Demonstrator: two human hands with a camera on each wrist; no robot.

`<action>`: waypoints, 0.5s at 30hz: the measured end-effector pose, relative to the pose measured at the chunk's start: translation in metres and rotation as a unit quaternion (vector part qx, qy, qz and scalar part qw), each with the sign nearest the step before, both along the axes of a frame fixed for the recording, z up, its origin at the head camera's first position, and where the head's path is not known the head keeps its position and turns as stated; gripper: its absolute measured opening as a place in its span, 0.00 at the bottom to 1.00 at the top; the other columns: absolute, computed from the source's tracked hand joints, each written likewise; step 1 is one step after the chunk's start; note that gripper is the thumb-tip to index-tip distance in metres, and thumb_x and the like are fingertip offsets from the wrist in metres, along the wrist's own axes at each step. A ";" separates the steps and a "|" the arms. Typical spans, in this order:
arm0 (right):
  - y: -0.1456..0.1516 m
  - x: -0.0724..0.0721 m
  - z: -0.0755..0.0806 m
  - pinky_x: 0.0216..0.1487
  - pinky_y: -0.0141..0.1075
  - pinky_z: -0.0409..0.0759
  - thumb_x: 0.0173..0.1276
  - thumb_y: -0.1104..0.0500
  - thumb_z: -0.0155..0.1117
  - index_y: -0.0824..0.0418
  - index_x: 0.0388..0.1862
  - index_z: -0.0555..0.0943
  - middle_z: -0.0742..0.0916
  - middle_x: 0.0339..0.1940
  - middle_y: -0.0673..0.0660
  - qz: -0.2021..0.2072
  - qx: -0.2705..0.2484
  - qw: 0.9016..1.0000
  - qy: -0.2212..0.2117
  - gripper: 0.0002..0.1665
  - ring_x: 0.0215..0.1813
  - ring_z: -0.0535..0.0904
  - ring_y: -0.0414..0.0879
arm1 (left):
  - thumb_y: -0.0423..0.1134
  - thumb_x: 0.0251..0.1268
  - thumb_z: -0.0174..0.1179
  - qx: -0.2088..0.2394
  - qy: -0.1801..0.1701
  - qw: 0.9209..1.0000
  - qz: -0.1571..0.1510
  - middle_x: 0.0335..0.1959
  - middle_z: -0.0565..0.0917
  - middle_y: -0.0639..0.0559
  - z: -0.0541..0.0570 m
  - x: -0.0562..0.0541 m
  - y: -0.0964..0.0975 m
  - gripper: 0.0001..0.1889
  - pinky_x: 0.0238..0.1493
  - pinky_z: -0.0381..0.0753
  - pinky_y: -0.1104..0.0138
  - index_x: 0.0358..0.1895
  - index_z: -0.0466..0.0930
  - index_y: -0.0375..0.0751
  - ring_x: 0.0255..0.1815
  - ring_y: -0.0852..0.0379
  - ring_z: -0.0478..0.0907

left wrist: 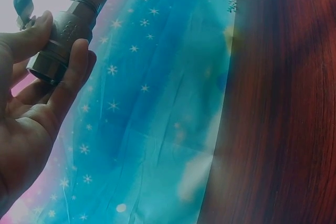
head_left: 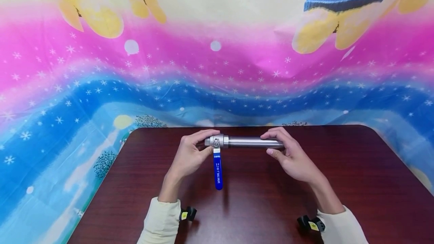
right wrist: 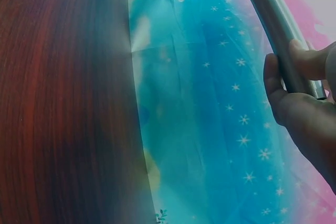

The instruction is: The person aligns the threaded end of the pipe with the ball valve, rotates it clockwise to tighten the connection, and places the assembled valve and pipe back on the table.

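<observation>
Snowflake-patterned cloth (head_left: 217,70) in pink and blue is hung towards twelve o'clock, behind the dark, wood-grained surface (head_left: 135,176). In the head view, a steel valve (head_left: 217,138) with a pipe (head_left: 245,142) at its three o'clock side is held crosswise over the surface, towards the far edge, and seems to be raised off it. Its body is pinched from nine o'clock between the thumb and fingers of the left hand (head_left: 190,155); the outer end of the pipe is clasped from three o'clock by the right hand (head_left: 294,159), thumb set opposite the fingers. By this hold, it may be judged, the weight is shared, the length is levelled and the joint is left uncovered. A blue lever (head_left: 218,170), lettered BALL VALVE, is pointed to six o'clock, square to the pipe, where neither grip is obstructed.

In the left wrist view, the valve is seen at ten o'clock, grey, with raised marks on its body and its open end turned towards seven. A ridged, thread-like band is shown beside the pipe; how deeply that is seated cannot be told.

In the right wrist view, the pipe is seen at two o'clock, smooth and plain-ended, its end slanted towards five and gripped between thumb and fingers.
</observation>
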State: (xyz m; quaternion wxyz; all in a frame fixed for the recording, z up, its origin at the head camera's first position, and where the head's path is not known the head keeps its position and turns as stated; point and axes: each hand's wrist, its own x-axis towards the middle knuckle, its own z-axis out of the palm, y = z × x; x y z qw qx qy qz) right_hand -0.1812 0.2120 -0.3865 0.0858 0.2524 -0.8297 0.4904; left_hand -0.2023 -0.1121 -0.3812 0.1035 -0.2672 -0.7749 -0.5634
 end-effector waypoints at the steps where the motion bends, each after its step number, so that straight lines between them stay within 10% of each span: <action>1: 0.000 0.000 0.000 0.41 0.30 0.83 0.76 0.74 0.62 0.53 0.66 0.80 0.79 0.64 0.53 -0.002 0.002 1.000 0.003 0.26 0.53 0.76 0.43 | 0.14 0.59 0.66 0.001 0.001 1.000 0.000 0.62 0.88 0.42 0.000 0.000 0.000 0.29 0.50 0.92 0.66 0.62 0.88 0.39 0.48 0.51 0.86; 15: 0.002 -0.004 -0.001 0.52 0.31 0.90 0.82 0.70 0.57 0.56 0.71 0.80 0.83 0.59 0.57 0.019 -0.007 1.000 0.016 0.23 0.49 0.88 0.37 | 0.13 0.57 0.65 0.010 0.014 1.000 0.002 0.63 0.88 0.41 0.002 0.002 0.001 0.29 0.53 0.92 0.64 0.62 0.88 0.37 0.52 0.51 0.86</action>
